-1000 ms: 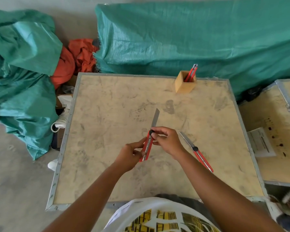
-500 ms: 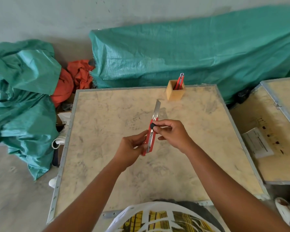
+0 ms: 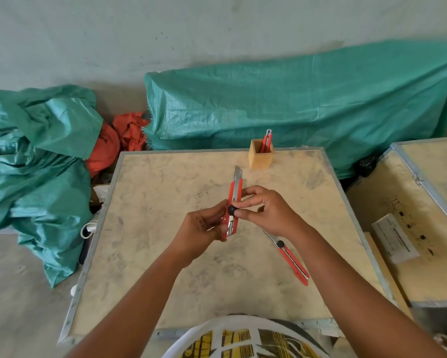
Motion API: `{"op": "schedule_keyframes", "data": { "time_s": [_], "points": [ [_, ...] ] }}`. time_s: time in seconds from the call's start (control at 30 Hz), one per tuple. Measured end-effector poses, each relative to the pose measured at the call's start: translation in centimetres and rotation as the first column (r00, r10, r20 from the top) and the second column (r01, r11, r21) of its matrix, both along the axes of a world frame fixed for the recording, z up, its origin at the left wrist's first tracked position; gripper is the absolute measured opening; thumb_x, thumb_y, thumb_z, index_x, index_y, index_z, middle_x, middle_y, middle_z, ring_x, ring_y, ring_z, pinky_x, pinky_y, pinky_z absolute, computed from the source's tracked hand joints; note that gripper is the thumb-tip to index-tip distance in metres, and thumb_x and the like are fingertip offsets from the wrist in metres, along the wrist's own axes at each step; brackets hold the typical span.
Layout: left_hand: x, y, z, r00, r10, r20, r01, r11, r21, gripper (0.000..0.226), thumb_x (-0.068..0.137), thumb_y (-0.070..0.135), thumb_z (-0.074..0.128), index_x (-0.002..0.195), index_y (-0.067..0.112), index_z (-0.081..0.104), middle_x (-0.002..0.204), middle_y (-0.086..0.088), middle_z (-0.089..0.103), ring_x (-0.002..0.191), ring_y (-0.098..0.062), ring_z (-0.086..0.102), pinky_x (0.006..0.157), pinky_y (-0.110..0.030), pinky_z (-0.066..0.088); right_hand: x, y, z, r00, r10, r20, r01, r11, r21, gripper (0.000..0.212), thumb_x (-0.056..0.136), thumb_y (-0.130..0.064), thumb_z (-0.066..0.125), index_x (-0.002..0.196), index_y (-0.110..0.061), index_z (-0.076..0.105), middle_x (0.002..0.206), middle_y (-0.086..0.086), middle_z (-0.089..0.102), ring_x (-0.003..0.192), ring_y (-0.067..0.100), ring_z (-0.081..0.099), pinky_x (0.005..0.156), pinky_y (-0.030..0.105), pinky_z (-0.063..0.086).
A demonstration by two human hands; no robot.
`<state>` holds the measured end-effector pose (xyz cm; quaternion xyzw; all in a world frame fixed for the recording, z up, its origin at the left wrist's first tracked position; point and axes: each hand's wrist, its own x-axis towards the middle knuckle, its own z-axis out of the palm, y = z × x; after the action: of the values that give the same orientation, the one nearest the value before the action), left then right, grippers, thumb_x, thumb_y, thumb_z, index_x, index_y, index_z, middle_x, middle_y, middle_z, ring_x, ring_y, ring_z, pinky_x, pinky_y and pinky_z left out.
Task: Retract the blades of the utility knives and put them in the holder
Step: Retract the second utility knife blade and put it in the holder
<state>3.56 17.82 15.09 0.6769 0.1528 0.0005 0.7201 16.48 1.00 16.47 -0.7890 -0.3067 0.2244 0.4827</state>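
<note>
Both forearms are bare, with no sleeves, watch or rings in sight. At the bottom edge shows a white fabric shirt (image 3: 243, 339) printed with yellow blocks and black lines across its front.

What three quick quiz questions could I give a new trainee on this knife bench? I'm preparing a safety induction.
1. True or false: the blade of the held knife is fully retracted.
2. Which hand has its thumb on the black slider knob? A) left hand B) right hand
3. Fill in: apart from the held one, ___ knife lies loose on the table, and the wooden holder already shows at least one.

Key
1. False: a short length of blade shows beyond the red body.
2. B
3. One: the loose knife lies under the right forearm, its blade partly hidden.
</note>
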Motion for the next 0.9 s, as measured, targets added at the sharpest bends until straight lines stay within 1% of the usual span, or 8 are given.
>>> {"op": "schedule_keyframes", "data": {
  "time_s": [0.07,0.17,0.3,0.4,0.57,0.7,0.8,0.9],
  "points": [
    [0.1,-1.2,0.4,1.000,0.013,0.023,-0.013,1.000,-0.011,0.057,0.089,-0.012,0.062,0.136,0.020,0.060,0.120,-0.006,0.075,0.089,-0.016,0.069,0.074,-0.036,0.055,0.0,-1.2,0.5,0.997,0.055,0.059,-0.051,0.997,-0.062,0.022,0.082,-0.023,0.084,0.104,-0.026,0.083,0.125,-0.015,0.061,0.115,-0.006,0.056,0.087,0.005,0.039],
    [0.3,-3.2,1.0,0.999,0.010,0.050,-0.010,1.000,-0.008,0.059,0.090,-0.012,0.062,0.137,0.024,0.059,0.122,-0.004,0.074,0.094,-0.022,0.069,0.076,-0.036,0.056,0.0,-3.0,1.1,0.990,0.099,0.104,-0.088,0.991,-0.101,0.023,0.080,-0.023,0.086,0.102,-0.025,0.083,0.128,-0.016,0.057,0.109,-0.017,0.052,0.083,-0.002,0.035],
    [0.8,-5.3,1.5,0.998,0.010,0.058,-0.008,0.999,-0.042,0.061,0.089,-0.009,0.064,0.136,0.028,0.057,0.123,0.000,0.074,0.100,-0.020,0.069,0.081,-0.034,0.058,0.4,-5.1,1.9,0.989,0.092,0.114,-0.085,0.994,-0.069,0.027,0.084,-0.023,0.083,0.109,-0.033,0.080,0.130,-0.014,0.057,0.119,-0.007,0.052,0.084,0.002,0.037],
    [1.4,-6.7,1.8,0.999,0.020,0.049,-0.018,0.998,-0.060,0.063,0.087,-0.012,0.066,0.132,0.032,0.060,0.121,0.000,0.075,0.103,-0.022,0.067,0.083,-0.035,0.057,0.8,-6.6,2.3,0.986,0.095,0.139,-0.087,0.994,-0.062,0.026,0.085,-0.022,0.082,0.108,-0.034,0.079,0.129,-0.013,0.057,0.115,-0.014,0.050,0.084,-0.003,0.035],
    [2.4,-9.4,2.1,0.998,0.034,0.055,-0.031,0.998,-0.063,0.063,0.087,-0.010,0.066,0.140,0.022,0.055,0.124,0.002,0.073,0.113,-0.040,0.067,0.082,-0.033,0.058,2.0,-8.6,2.7,0.978,0.067,0.199,-0.062,0.998,-0.032,0.024,0.076,-0.027,0.089,0.097,-0.025,0.078,0.122,-0.006,0.063,0.107,0.000,0.058,0.080,-0.001,0.036],
    [3.1,-11.3,2.7,0.994,0.086,0.066,-0.082,0.995,-0.064,0.061,0.088,-0.010,0.066,0.134,0.028,0.057,0.120,0.006,0.075,0.110,-0.037,0.068,0.078,-0.028,0.059,3.3,-10.3,3.3,0.973,0.150,0.177,-0.147,0.989,-0.029,0.030,0.080,-0.027,0.086,0.108,-0.033,0.077,0.126,-0.012,0.060,0.108,-0.008,0.055,0.080,0.000,0.038],
    [3.6,-12.8,3.0,0.992,0.104,0.066,-0.102,0.994,-0.035,0.062,0.087,-0.010,0.066,0.138,0.025,0.056,0.124,0.005,0.073,0.112,-0.036,0.068,0.079,-0.028,0.059,4.2,-11.3,3.5,0.969,0.154,0.192,-0.150,0.988,-0.031,0.025,0.079,-0.028,0.086,0.102,-0.032,0.078,0.126,-0.009,0.061,0.113,0.002,0.057,0.079,-0.003,0.036],
    [4.2,-14.1,3.2,0.989,0.133,0.059,-0.133,0.991,-0.010,0.063,0.086,-0.010,0.068,0.138,0.025,0.055,0.123,0.007,0.073,0.112,-0.032,0.069,0.078,-0.028,0.061,4.8,-12.0,3.2,0.960,0.146,0.239,-0.142,0.989,-0.033,0.024,0.076,-0.031,0.089,0.095,-0.028,0.075,0.119,-0.008,0.062,0.106,0.003,0.057,0.079,0.000,0.038]
  ]
}}
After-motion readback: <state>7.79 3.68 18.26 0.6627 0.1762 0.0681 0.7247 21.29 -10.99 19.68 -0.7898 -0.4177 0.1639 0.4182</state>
